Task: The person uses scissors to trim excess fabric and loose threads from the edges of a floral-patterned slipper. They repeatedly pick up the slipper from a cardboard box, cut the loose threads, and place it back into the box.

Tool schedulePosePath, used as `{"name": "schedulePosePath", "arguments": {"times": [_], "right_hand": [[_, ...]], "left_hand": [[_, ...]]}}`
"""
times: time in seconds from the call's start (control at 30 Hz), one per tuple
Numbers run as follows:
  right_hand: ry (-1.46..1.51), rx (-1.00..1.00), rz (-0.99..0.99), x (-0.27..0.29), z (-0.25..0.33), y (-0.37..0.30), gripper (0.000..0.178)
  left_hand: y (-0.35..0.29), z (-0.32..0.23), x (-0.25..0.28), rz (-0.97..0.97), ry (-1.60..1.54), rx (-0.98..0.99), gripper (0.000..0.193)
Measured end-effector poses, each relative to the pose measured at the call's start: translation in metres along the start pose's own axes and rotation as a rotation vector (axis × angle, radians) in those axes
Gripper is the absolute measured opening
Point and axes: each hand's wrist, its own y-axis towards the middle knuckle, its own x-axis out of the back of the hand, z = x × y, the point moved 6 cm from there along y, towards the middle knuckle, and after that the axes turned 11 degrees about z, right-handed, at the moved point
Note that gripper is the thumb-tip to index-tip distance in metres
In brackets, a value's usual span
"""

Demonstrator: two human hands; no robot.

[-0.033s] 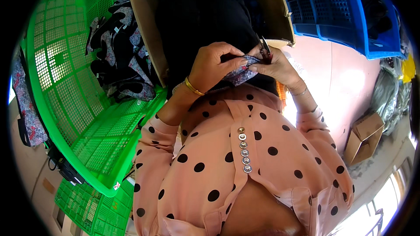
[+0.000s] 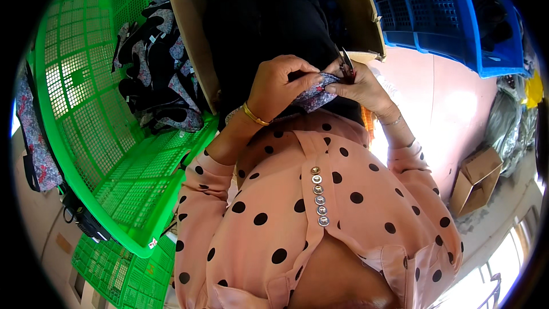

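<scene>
fingers (image 2: 306, 83) of the left hand (image 2: 278, 86) are drawn together in a pinch on a piece of printed cloth (image 2: 314, 98), grey-blue with touches of red. the right hand (image 2: 366, 89) presses its thumb on the right end of the same piece, so the cloth sits between the two sets of fingers, just above the lap. dark snips (image 2: 347, 64) jut up from the right fingers, point away from the body; whether the blades are parted, i cannot tell.

as a judgement, work on this piece looks partway along: it is gripped at both ends with the tool ready in the hand, and it has not been put down. whether any cut is already made does not show, as the fingers cover much of the edge.

well to the left of the fingers, a heap of similar pieces (image 2: 166, 88) lies in a green basket (image 2: 86, 137); finished or waiting, i cannot tell. beyond the fingers stands a large cardboard box (image 2: 191, 28) with dark contents too dim to make out. far to their right is a blue crate (image 2: 478, 48).
</scene>
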Motion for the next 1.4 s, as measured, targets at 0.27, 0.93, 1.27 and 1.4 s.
{"name": "schedulePosePath", "arguments": {"times": [0.27, 0.93, 1.27, 1.4], "right_hand": [[-0.39, 0.152, -0.22, 0.01, 0.009, -0.009, 0.029], [-0.847, 0.053, -0.364, 0.021, 0.033, 0.009, 0.045], [-0.195, 0.095, -0.278, -0.006, -0.016, -0.008, 0.028], [0.163, 0.115, -0.34, -0.009, 0.02, 0.0, 0.026]], "left_hand": [[-0.006, 0.02, 0.006, -0.146, -0.138, 0.204, 0.007], [-0.015, 0.031, 0.011, -0.351, -0.522, 0.194, 0.009], [-0.015, -0.024, -0.002, 0.226, 0.385, 0.042, 0.079], [-0.005, -0.008, 0.018, 0.164, -0.046, 0.094, 0.068]]}}
